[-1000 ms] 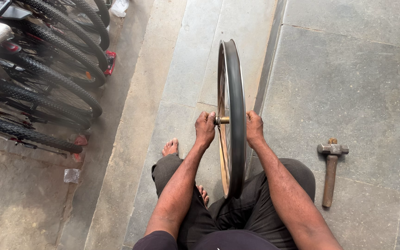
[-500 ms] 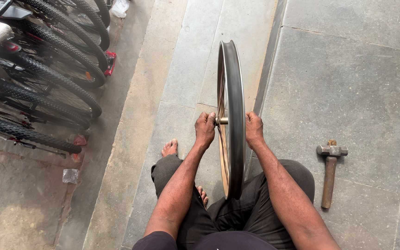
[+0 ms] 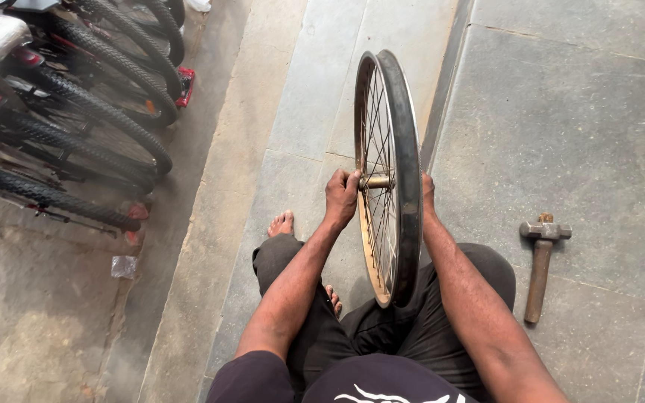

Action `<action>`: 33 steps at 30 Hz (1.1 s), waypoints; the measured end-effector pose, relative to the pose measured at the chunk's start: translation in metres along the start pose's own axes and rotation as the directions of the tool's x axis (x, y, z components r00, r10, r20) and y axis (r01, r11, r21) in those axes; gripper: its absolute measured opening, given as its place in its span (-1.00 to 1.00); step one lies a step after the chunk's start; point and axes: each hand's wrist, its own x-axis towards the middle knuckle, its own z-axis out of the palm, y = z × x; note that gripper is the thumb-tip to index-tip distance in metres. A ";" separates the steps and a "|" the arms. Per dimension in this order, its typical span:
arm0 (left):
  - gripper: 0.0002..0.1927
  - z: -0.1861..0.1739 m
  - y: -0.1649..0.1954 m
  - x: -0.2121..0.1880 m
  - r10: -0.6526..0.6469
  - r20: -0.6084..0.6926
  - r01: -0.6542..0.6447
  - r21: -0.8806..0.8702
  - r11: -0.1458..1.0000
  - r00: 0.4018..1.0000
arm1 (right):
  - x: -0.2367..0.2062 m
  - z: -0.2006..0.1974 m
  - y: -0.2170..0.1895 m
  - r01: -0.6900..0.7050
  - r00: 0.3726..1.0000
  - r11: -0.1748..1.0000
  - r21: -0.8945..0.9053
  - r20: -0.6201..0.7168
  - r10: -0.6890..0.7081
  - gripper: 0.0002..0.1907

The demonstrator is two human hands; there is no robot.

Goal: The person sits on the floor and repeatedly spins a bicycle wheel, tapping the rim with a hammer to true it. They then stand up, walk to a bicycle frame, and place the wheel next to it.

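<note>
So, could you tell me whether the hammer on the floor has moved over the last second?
No. The hammer lies in the same spot on its stone slab, head away from the person, just right of the right knee; its slight shift in frame matches the paving joints.

The person wears a dark short-sleeved shirt [image 3: 251,377] with a white mark on the chest, and dark grey trousers [image 3: 382,328]. Both forearms are bare, with no watch or rings showing. The feet [image 3: 281,222] are bare too.
</note>
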 end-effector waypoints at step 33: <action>-0.20 -0.033 0.054 0.007 0.039 0.328 -0.108 0.196 0.975 0.944 | -0.013 0.009 -0.025 0.102 0.994 0.994 -0.029 0.033 -0.101 -0.74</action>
